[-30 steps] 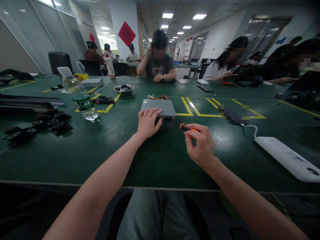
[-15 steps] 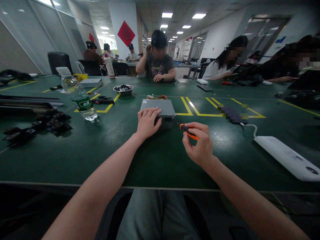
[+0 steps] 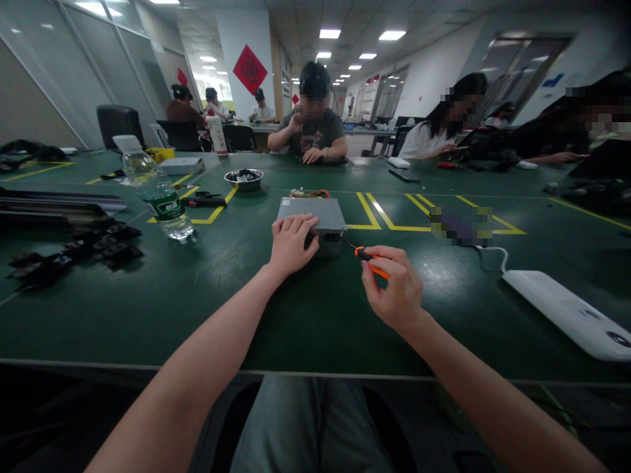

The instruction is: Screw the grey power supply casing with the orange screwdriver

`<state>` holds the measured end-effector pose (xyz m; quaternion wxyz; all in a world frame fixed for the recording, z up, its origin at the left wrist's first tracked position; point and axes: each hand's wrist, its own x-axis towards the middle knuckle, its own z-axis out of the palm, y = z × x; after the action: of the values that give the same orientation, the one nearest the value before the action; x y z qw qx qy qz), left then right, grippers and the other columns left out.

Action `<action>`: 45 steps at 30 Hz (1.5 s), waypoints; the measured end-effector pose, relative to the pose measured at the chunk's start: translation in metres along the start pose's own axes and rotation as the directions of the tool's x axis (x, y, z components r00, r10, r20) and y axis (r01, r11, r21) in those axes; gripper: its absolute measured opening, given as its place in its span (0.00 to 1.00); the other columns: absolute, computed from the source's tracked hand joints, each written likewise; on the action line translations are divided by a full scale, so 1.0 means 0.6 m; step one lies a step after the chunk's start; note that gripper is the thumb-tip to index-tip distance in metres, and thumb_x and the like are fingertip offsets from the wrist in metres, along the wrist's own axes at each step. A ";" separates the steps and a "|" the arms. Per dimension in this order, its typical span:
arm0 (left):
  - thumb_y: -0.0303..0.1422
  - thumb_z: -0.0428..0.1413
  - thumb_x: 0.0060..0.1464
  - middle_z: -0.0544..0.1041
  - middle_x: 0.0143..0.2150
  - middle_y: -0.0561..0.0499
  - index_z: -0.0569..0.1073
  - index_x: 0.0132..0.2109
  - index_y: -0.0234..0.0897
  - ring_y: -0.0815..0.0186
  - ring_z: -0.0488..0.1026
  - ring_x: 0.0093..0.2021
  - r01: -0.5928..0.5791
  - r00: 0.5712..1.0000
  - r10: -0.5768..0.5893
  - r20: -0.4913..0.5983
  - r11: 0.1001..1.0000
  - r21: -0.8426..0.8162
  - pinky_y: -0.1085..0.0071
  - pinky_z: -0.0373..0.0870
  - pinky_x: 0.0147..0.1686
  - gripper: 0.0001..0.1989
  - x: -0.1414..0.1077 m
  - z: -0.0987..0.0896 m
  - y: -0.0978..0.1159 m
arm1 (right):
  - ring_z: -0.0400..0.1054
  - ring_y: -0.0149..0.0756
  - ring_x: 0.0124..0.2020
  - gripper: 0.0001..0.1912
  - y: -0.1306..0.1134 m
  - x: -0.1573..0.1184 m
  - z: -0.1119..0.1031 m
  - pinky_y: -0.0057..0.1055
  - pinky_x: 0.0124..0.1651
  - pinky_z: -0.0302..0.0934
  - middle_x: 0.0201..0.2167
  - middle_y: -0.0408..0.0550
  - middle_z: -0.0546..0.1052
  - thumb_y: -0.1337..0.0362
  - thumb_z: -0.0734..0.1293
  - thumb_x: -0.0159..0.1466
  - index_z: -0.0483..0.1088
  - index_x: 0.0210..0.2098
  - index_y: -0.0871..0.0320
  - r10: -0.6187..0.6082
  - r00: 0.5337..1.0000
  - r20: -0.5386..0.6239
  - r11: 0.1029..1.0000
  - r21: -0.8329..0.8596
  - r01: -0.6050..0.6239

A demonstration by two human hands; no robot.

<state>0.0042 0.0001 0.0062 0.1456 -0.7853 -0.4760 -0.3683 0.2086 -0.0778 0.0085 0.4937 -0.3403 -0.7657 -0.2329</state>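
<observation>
Gray box near bowl of pieces

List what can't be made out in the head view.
Head view:
- tip of the black-and-orange screwdriver: too small, dark
- part of the grey metal box: under the left hand
- dark object by the white cable: pixelated
- contents of the round steel bowl: too small
- white oblong device: right edge crops it

The grey metal box lies flat on the table, coloured wires at its far edge. The orange-and-black screwdriver slants toward its near right corner.
</observation>
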 end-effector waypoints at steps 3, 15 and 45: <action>0.36 0.52 0.56 0.70 0.56 0.50 0.67 0.53 0.43 0.58 0.63 0.55 0.006 1.000 -0.006 -0.003 1.000 0.006 0.58 0.52 0.53 0.17 0.000 0.001 0.000 | 0.68 0.36 0.43 0.16 -0.002 0.001 0.000 0.34 0.40 0.68 0.41 0.49 0.71 0.73 0.64 0.58 0.58 0.43 0.53 0.023 1.000 0.001 0.999 0.024 -0.023; 0.36 0.52 0.56 0.70 0.55 0.49 0.67 0.53 0.43 0.58 0.63 0.55 0.017 1.000 -0.016 -0.011 1.000 0.006 0.58 0.52 0.53 0.17 0.000 0.004 0.001 | 0.68 0.37 0.41 0.14 -0.006 0.002 0.001 0.36 0.39 0.67 0.40 0.49 0.71 0.71 0.64 0.58 0.59 0.42 0.54 0.024 1.000 0.001 1.000 -0.015 -0.024; 0.37 0.52 0.57 0.70 0.56 0.49 0.67 0.53 0.44 0.58 0.63 0.56 0.034 0.999 -0.034 0.006 0.999 -0.009 0.57 0.51 0.54 0.17 0.001 0.002 0.003 | 0.69 0.32 0.39 0.09 -0.012 0.004 -0.006 0.31 0.37 0.68 0.42 0.49 0.71 0.69 0.64 0.60 0.60 0.39 0.54 -0.073 0.995 0.075 0.990 0.126 0.063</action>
<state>0.0063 0.0003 0.0059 0.1343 -0.7788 -0.4880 -0.3705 0.2050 -0.0843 0.0120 0.4749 -0.2919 -0.8086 -0.1882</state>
